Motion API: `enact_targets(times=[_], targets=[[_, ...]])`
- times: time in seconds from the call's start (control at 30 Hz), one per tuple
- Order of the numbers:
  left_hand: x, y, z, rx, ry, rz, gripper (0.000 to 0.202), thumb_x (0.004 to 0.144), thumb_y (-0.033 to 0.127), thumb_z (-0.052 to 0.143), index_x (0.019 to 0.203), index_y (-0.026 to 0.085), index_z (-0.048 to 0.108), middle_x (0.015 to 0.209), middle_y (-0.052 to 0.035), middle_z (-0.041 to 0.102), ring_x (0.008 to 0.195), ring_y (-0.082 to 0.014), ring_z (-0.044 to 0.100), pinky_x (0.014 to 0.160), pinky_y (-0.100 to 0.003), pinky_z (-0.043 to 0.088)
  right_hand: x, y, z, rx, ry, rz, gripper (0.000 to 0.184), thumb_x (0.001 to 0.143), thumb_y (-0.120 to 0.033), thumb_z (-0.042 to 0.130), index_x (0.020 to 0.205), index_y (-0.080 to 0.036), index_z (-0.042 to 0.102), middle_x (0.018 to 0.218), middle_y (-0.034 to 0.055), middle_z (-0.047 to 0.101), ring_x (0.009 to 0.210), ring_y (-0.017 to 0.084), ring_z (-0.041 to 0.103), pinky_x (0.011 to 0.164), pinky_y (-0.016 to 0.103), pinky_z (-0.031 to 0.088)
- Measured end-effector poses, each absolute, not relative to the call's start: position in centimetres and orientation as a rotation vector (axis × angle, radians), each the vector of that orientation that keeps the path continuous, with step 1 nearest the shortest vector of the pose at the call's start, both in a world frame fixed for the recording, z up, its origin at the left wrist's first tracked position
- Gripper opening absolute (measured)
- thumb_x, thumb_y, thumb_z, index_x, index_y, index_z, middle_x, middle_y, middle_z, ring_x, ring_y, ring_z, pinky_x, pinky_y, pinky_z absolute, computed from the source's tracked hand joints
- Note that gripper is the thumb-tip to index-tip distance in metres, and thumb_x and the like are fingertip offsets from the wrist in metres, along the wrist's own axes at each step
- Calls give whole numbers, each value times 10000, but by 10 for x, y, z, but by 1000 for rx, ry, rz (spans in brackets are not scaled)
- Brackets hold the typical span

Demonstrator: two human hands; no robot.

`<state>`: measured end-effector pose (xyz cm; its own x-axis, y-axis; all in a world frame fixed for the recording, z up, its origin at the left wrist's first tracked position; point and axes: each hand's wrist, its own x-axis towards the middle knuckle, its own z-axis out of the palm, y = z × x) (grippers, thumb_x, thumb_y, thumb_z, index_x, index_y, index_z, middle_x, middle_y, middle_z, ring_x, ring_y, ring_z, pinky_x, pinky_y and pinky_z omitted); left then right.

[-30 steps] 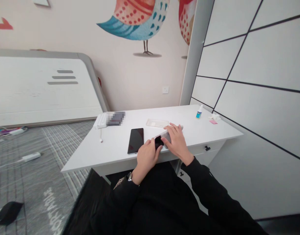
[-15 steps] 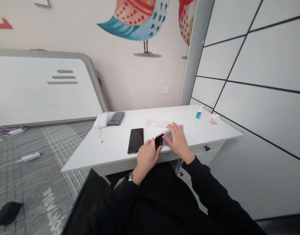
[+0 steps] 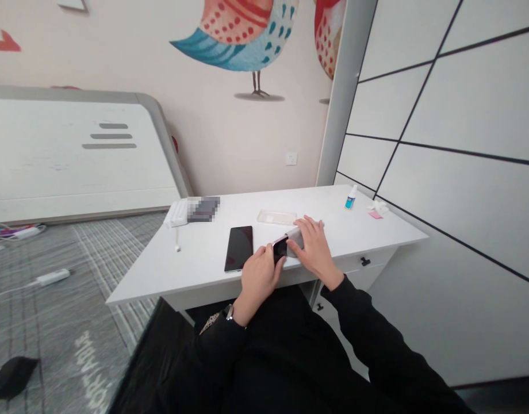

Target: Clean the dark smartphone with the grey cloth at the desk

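My left hand [image 3: 261, 275] grips the near left end of a dark-screened phone [image 3: 280, 248], just over the front edge of the white desk. A pale greyish film or sheet [image 3: 295, 236] covers the phone's right part. With fingers bent, my right hand [image 3: 313, 246] holds that covered end, its thumb pressing near the film's edge. To the left, a larger black-screened phone or small tablet [image 3: 239, 248] lies flat on the desk. Behind my hands is a clear plastic tray or case [image 3: 276, 217].
The white desk [image 3: 161, 276] has a power strip [image 3: 177, 213] and a blurred dark item [image 3: 204, 209] at back left. A small white-and-blue bottle [image 3: 351, 198] and crumpled tissue with pink paper [image 3: 376, 209] lie at back right. A panelled wall [image 3: 463, 207] borders the right side.
Almost nothing differs. Both hands keep their hold on the phone and the film; the view has shifted very slightly.
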<state>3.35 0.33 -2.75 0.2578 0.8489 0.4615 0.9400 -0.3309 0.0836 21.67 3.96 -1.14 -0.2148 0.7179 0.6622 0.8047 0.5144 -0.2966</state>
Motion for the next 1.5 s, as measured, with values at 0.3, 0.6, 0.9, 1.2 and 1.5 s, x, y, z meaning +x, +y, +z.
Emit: enact_targets(times=[0.3,0.6,0.9,1.2,1.5], targets=[[29,6,-32,-2386,-1598,-613,196,932,228,505,1065,158,631,1012,-128,705,972,-281,668,832,-358,522,188,15,-3,-1008,-2172,-66,656,988,-684,366,1416,-202,493,1442,126,577,1432,298,416,1247,561,140],[31,5,-30,-2362,-1618,-648,251,995,344,462,1089,155,598,944,-117,682,888,-265,674,753,-342,515,195,26,-7,-1107,-2045,-126,619,997,-659,367,1348,-179,538,1376,139,614,1428,329,404,1233,593,151],[32,4,-28,-2331,-1658,-640,318,1012,399,444,1137,131,560,965,-127,674,878,-257,675,741,-329,506,212,45,-7,-1199,-2011,-122,618,1011,-656,318,1319,-182,570,1367,154,619,1377,336,469,1199,631,199],[28,6,-31,-2437,-1578,-635,155,898,207,524,1020,195,619,1005,-109,688,988,-263,648,815,-334,516,187,11,-4,-978,-2225,-96,761,960,-739,341,1481,-191,431,1489,133,532,1473,307,356,1256,545,151],[33,4,-29,-2317,-1659,-655,372,1019,423,427,1175,117,572,967,-127,683,853,-253,671,726,-334,513,213,40,-9,-1199,-2047,-145,724,986,-710,291,1426,-172,491,1434,161,568,1446,359,379,1206,639,200]])
